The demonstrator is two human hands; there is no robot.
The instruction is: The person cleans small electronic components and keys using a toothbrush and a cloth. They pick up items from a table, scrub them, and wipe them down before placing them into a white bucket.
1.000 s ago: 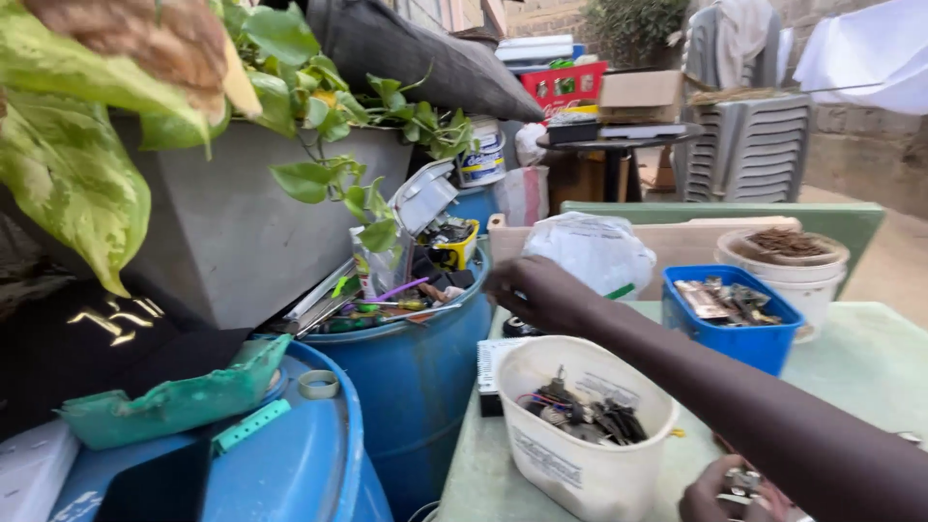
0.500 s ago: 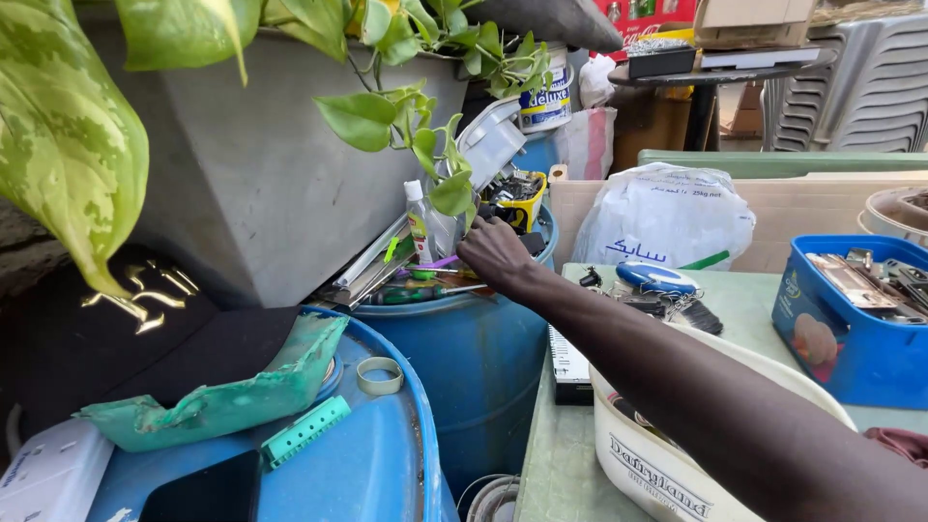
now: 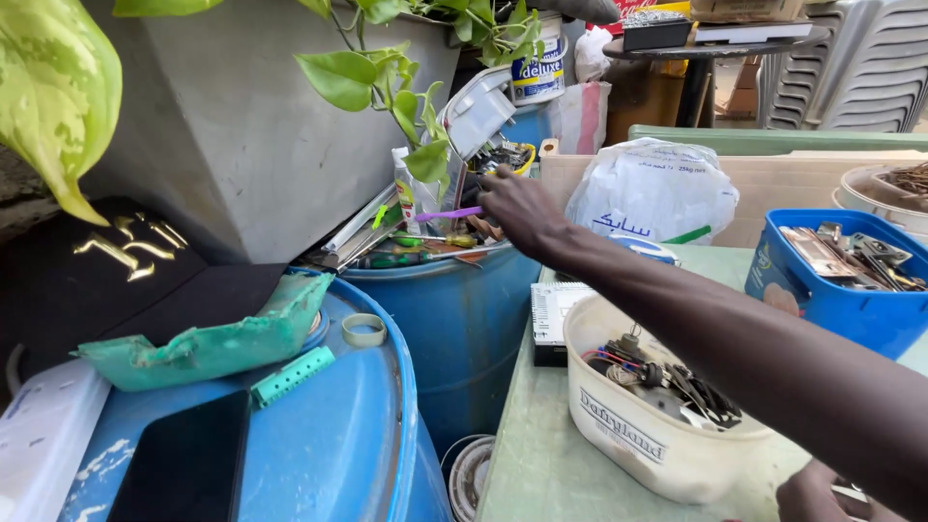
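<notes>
One head camera looks down, close over blue barrels (image 3: 454, 319) and table (image 3: 527, 454)

Count: blue drums (image 3: 454, 319), two, below the fingers (image 3: 493, 188); white tubs (image 3: 657, 445), two; blue tub (image 3: 822, 300), one, right of them.

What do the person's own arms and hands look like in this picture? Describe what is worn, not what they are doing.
The right arm is bare along all of its visible length: no sleeve, watch or bracelet shows. The right hand wears no glove, and no ring can be made out. Of the left hand only a small bare part shows at the bottom edge, ungloved.
</notes>
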